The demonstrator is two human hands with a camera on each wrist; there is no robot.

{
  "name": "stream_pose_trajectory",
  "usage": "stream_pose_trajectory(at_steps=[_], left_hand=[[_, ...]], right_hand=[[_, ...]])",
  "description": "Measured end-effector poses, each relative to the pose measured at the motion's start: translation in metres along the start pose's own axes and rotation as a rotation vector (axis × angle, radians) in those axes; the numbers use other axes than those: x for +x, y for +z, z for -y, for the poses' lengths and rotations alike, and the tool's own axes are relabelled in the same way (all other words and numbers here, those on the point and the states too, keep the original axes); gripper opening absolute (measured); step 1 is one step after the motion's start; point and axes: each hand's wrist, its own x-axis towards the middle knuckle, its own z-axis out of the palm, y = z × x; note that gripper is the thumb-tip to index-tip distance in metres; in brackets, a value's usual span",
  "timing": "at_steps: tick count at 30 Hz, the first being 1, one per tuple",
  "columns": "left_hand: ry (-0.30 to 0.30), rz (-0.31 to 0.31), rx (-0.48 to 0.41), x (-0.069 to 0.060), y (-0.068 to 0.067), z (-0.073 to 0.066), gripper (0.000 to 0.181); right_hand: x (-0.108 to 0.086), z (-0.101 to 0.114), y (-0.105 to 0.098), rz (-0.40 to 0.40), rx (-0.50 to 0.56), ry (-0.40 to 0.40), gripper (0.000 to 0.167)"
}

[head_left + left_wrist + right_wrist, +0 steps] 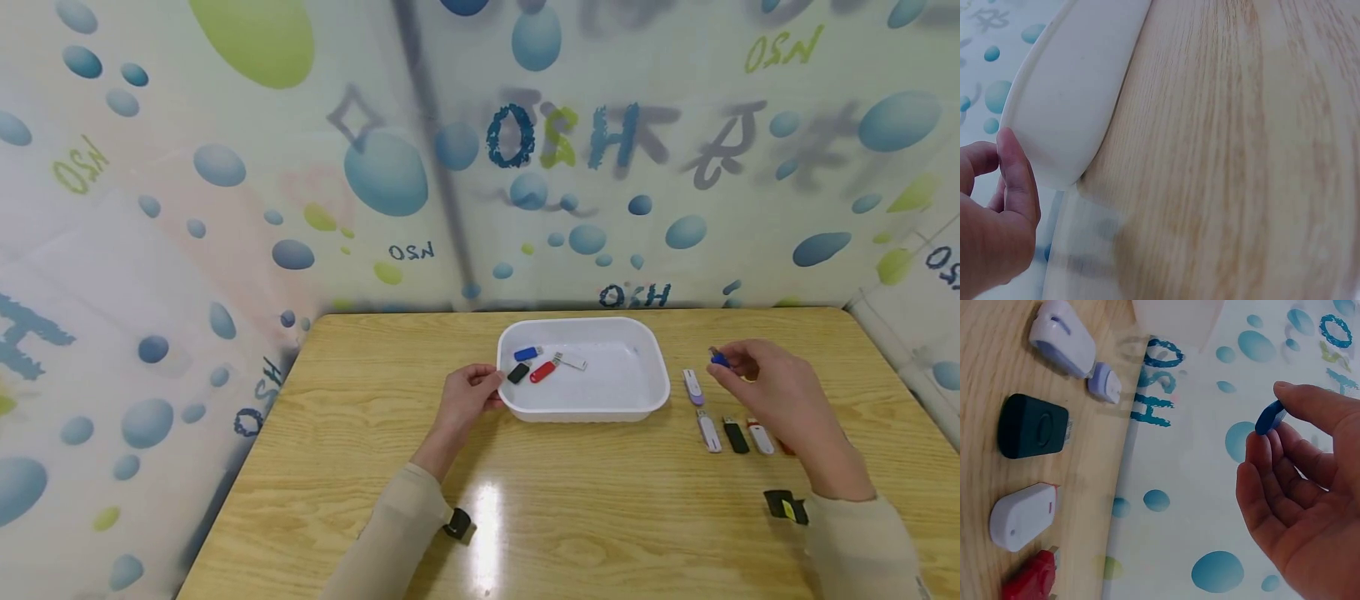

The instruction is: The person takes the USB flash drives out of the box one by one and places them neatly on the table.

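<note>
A white plastic tray [630, 410] stands toward the back of the table. Inside it, on the left, lie a blue USB stick [528, 353], a black one [518, 372], a red one [545, 372] and a white one [573, 362]. My left hand [469, 396] pinches the tray's left rim with thumb and fingers; the left wrist view shows the thumb [1016, 169] against the wall. Right of the tray, my right hand [776, 392] holds a blue USB stick [1269, 417] between thumb and fingers, above the table.
Below the right hand lie a white-and-purple USB stick [693, 388], another pale one [708, 432], a black one [1034, 427], a white one [1022, 515] and a red one [1032, 578]. A patterned curtain [480, 250] hangs behind the wooden table [337, 417].
</note>
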Motion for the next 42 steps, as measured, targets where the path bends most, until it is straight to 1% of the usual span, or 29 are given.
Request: stream_pose_trajectory(at_steps=[5, 15, 21, 26, 31, 34, 39, 42], left_hand=[[-0.003, 0.002, 0.001, 0.000, 0.000, 0.000, 0.024], [-0.002, 0.004, -0.017, 0.000, -0.001, 0.000, 0.026], [-0.005, 0.015, -0.016, 0.001, -0.002, 0.001, 0.027], [-0.002, 0.015, -0.025, 0.001, -0.002, 0.001, 0.027], [0.010, 0.012, -0.028, 0.001, -0.001, 0.002, 0.027], [0.002, 0.007, -0.022, 0.001, -0.001, 0.002, 0.026], [-0.013, -0.005, -0.010, 0.002, 0.000, 0.002, 0.026], [-0.013, -0.006, -0.009, 0.001, 0.000, 0.002, 0.026]], right_hand=[[0.001, -0.007, 0.003, 0.010, -0.016, 0.028, 0.040], [0.007, -0.022, 0.013, 0.087, -0.034, 0.114, 0.044], [0.012, -0.027, 0.016, 0.178, -0.050, 0.185, 0.049], [0.015, -0.028, 0.019, 0.242, -0.066, 0.240, 0.046], [0.019, -0.027, 0.021, 0.285, -0.106, 0.244, 0.044], [0.022, -0.028, 0.021, 0.313, -0.132, 0.240, 0.046], [0.025, -0.030, 0.024, 0.364, -0.123, 0.263, 0.045], [0.027, -0.032, 0.025, 0.393, -0.116, 0.282, 0.040]])
